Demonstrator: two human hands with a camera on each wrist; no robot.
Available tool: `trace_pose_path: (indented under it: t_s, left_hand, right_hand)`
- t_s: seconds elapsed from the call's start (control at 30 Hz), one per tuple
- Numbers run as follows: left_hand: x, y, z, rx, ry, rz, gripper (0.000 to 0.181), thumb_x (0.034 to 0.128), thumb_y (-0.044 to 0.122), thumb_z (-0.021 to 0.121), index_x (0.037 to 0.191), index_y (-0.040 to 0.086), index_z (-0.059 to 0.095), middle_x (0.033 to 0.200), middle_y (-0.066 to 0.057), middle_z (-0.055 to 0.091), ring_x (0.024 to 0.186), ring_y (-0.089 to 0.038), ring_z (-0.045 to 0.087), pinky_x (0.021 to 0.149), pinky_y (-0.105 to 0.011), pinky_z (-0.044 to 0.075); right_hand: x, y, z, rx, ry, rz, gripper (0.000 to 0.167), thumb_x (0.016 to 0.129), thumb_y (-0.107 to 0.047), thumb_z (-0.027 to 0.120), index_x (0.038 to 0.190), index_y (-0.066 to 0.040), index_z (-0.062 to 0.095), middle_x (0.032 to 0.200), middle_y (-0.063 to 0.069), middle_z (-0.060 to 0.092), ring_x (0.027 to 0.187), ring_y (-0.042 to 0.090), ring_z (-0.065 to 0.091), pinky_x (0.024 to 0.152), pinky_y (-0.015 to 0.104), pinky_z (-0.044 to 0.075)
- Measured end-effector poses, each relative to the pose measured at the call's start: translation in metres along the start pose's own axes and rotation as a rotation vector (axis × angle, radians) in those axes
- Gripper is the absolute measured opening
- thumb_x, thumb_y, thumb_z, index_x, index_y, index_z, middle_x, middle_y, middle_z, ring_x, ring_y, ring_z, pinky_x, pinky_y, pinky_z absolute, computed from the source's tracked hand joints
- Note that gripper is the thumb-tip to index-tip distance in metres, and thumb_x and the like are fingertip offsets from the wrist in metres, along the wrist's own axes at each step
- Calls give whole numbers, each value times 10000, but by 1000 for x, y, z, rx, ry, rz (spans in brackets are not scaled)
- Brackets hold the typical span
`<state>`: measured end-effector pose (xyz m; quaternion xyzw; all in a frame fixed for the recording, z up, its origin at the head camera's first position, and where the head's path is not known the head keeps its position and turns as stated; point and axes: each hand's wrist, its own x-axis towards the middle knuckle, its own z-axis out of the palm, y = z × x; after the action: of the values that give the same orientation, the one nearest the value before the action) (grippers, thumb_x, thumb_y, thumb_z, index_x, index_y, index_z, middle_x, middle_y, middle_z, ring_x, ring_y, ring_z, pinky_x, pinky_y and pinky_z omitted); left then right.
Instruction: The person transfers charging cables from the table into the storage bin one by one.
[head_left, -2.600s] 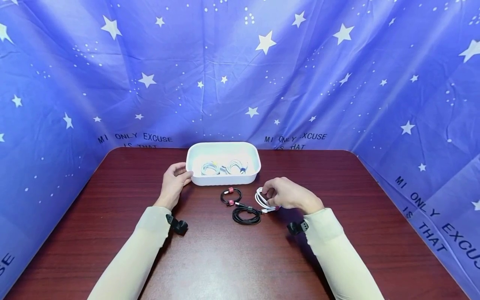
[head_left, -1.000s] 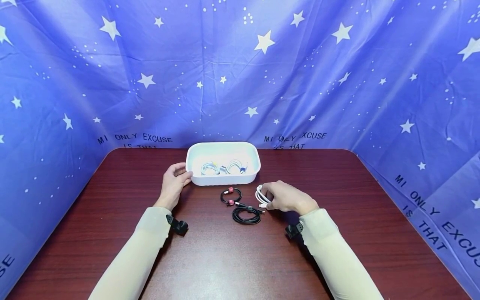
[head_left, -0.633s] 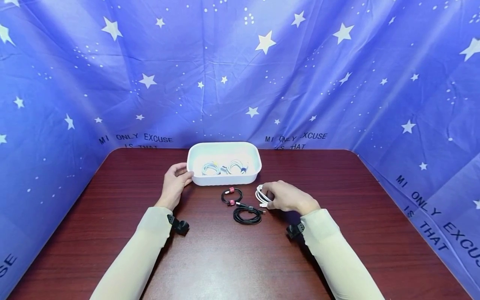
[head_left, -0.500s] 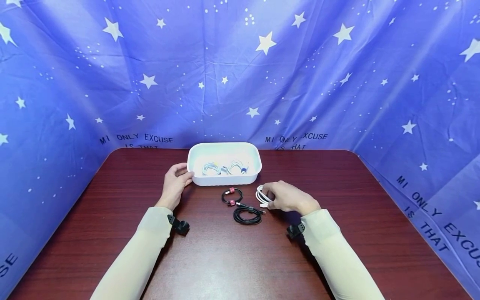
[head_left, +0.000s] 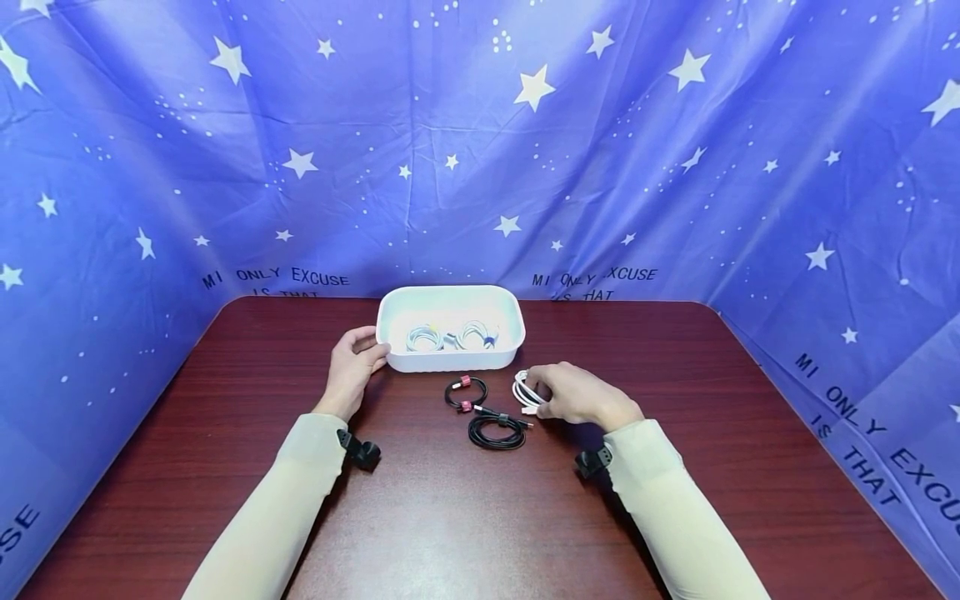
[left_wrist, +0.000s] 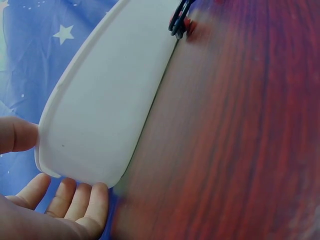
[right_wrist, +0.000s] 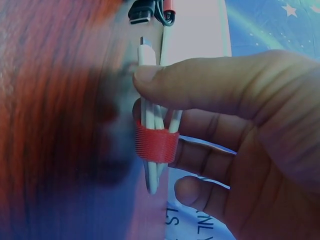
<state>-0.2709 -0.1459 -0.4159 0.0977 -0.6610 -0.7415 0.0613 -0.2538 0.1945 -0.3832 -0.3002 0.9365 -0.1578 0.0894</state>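
My left hand [head_left: 351, 371] holds the near left corner of a white plastic box [head_left: 450, 361]. In the left wrist view the thumb [left_wrist: 19, 134] touches the rim and the fingertips meet the end wall. Two coiled light-coloured cables, one [head_left: 425, 337] at left and one [head_left: 472, 335] at right, lie inside the box. To the box's near right, my right hand [head_left: 581, 393] pinches a coiled white cable [right_wrist: 150, 117] between thumb and fingers. A red strap [right_wrist: 157, 145] binds that coil, as the right wrist view shows; its plug points away from the palm.
A small black cable loop [head_left: 447, 398] with red straps lies in front of the box. Nearer me is a larger black coiled cable [head_left: 497, 443] with a dark tie. All rest on the brown wooden table [head_left: 435, 517], enclosed by a blue star-printed curtain [head_left: 420, 208].
My right hand has shifted its hold on the white cable, and the white plug has come away from the black coil. The left hand stays at the box; the view drifts slightly.
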Motion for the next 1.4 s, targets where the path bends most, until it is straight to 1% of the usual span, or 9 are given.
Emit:
trace_pose_path:
  t_s: [0.23, 0.43, 0.57, 0.63, 0.87, 1.0, 1.1, 1.33, 1.4]
  left_hand:
    - [0, -1, 0, -6, 0, 9, 489, 860, -40, 617, 1319, -49, 448, 1221, -219, 527, 870, -96, 597, 851, -300, 531]
    - [0, -1, 0, 0, 14, 16, 491, 855, -31, 620, 1317, -44, 453, 1214, -208, 533, 887, -106, 600, 840, -295, 535]
    - [0, -1, -1, 2, 11, 8, 487, 860, -27, 618, 1318, -35, 452, 1233, -216, 529, 899, -119, 596, 870, -325, 525]
    - [0, -1, -1, 0, 8, 3, 487, 863, -29, 617, 1321, -30, 453, 1242, -217, 527, 902, -120, 594, 881, -335, 521]
    - [1, -1, 0, -2, 0, -3, 490, 867, -33, 615, 1325, -41, 443, 1250, -226, 523, 885, -104, 598, 895, -340, 514]
    - [1, -1, -1, -2, -3, -4, 487, 872, -31, 613, 1326, -44, 438, 1255, -229, 518, 875, -89, 595, 906, -345, 508]
    - [1, -1, -1, 0, -1, -5, 486, 875, -28, 611, 1329, -42, 438, 1257, -229, 516, 881, -91, 593, 908, -347, 507]
    - [1, 0, 0, 2, 9, -2, 480, 860, -33, 618, 1313, -29, 461, 1229, -210, 535, 878, -97, 597, 863, -309, 527]
    - [0, 0, 0, 4, 11, 0, 479, 857, -36, 619, 1311, -36, 463, 1229, -218, 536, 872, -92, 598, 866, -316, 526]
  right_hand:
    - [0, 3, -4, -22, 23, 6, 267, 742, -96, 780, 962, -144, 636, 701, -99, 557, 650, 81, 505, 622, 263, 434]
    - [-2, 2, -9, 4, 35, -10, 273, 748, -82, 773, 985, -121, 642, 717, -90, 576, 657, 85, 516, 622, 270, 445]
    - [-4, 1, -12, 22, 50, -22, 261, 746, -72, 765, 978, -111, 651, 714, -88, 589, 639, 77, 517, 603, 262, 446]
    - [-4, 0, -13, 27, 56, -25, 252, 752, -72, 760, 976, -113, 653, 710, -91, 592, 629, 75, 517, 594, 262, 447]
    - [-6, -10, -18, 43, 62, -10, 228, 780, -113, 756, 971, -180, 651, 728, -122, 613, 626, 65, 549, 592, 265, 473]
    - [-7, -15, -20, 55, 61, -12, 218, 798, -137, 752, 984, -179, 648, 750, -113, 626, 613, 66, 556, 584, 269, 479]
    - [-8, -18, -21, 36, 66, -11, 223, 804, -155, 751, 998, -182, 646, 744, -122, 617, 596, 61, 548, 584, 269, 471]
    - [-7, -24, -21, 21, 82, -16, 230, 794, -158, 757, 990, -209, 649, 732, -145, 603, 593, 53, 541, 587, 270, 465]
    - [-7, -26, -21, 25, 81, -19, 229, 795, -152, 752, 991, -211, 649, 737, -144, 603, 583, 52, 542, 580, 268, 468]
